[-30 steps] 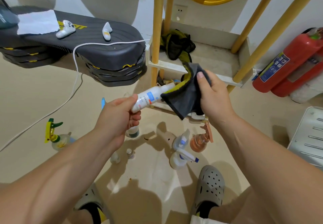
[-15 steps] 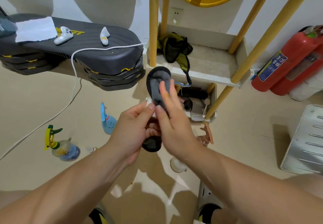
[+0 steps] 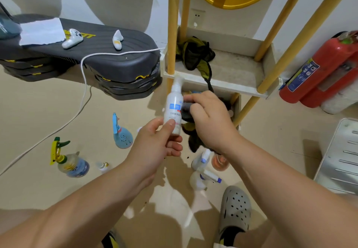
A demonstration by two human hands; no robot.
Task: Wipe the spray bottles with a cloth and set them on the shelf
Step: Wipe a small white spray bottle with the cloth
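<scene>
Head view: both forearms reach over a smooth beige floor toward the shelf.
Bottle: slim white plastic cylinder with a blue label, narrow cap upward, near upright, held in the air in front of the shelf's left post.
Left hand: thumb and fingers pinch the bottle's lower end.
Right hand: fingers curled round the cloth, pressing it against the bottle's right side.
Cloth: soft dark grey fabric, bunched; a loose olive-edged fold hangs below the hand.
Shelf: shallow off-white tray, scuffed and dusty, on round yellow wooden posts; a lower tray is mostly hidden behind the hands.
Rag: crumpled, olive and black, on the tray's left part, one strip hanging over the front rim.
On the floor: rounded blue bottle; squat yellow-trigger bottle, translucent; orange bottle and clear bottle with a blue-tipped nozzle, close together below the hands.
Steps: stacked dark grey ribbed platforms, left.
Extinguishers: two red cylinders, leaning, right.
Clog: grey, perforated, near the clear bottle.
</scene>
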